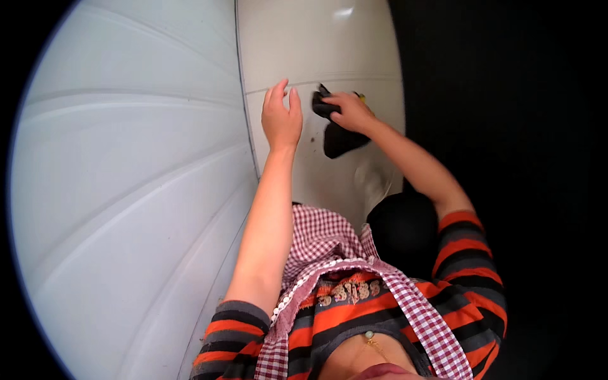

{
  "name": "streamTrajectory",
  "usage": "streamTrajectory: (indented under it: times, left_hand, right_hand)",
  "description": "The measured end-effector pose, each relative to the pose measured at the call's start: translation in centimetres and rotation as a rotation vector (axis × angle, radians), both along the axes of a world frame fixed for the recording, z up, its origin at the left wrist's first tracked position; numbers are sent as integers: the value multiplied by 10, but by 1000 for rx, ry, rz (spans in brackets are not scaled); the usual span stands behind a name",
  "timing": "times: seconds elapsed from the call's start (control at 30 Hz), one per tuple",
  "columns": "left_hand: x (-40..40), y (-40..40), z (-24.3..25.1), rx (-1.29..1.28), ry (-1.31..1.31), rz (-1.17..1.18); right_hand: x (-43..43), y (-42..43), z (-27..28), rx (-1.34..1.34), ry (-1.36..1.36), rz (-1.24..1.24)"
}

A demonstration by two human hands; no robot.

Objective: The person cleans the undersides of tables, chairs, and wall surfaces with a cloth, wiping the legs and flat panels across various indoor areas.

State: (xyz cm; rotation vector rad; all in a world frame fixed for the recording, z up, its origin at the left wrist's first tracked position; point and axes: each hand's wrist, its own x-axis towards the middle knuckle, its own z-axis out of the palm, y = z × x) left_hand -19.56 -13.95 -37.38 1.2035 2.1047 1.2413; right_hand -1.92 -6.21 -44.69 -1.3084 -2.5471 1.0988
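Observation:
My right hand (350, 111) grips a dark, blurred black object (325, 105), possibly a cloth or a bag. Just below it is a second black shape (344, 141), flat with rounded corners. Whether the two are joined is hidden by the hand. A small yellow-green bit (362, 97) shows behind my right hand. My left hand (282, 116) is held out to the left of these, with fingers apart and nothing in it. Below the hands lies a pale tiled floor (280, 175) with small dark specks (312, 139) between them.
A pale ridged panel or wall (133, 156) rises close along my left side. Deep black fills the right side, where no detail can be made out. My black-clad knee (403, 232) and checked apron (323, 228) are close below the hands. A clear, shiny item (377, 180) lies by the knee.

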Motion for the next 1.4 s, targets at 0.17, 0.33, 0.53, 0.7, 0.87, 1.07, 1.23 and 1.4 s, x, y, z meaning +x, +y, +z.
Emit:
streamTrajectory:
  times: [0.17, 0.33, 0.53, 0.7, 0.87, 1.07, 1.23, 1.4]
  left_hand:
    - [-10, 18, 43, -40, -31, -178]
    - [-29, -3, 97, -101, -143, -200]
    - [-58, 20, 175, -262, -207, -36]
    - [-72, 26, 194, -375, -185, 21]
    - [-58, 39, 202, -351, 45, -75]
    - [-59, 50, 219, -290, 142, -218]
    - [-65, 28, 217, -335, 182, -228]
    - [-67, 26, 226, -363, 159, -197]
  right_hand:
    - [107, -11, -37, 11, -94, -352]
    - [168, -101, -148, 108, -283, -540]
    - [135, 9, -112, 147, -386, -673]
    - [94, 171, -106, 290, -372, -452]
    - [3, 120, -39, 253, -287, 58]
    - [-23, 24, -13, 151, -22, 405]
    - [36, 96, 6, 262, 179, -243]
    - [64, 129, -20, 382, -563, -474]
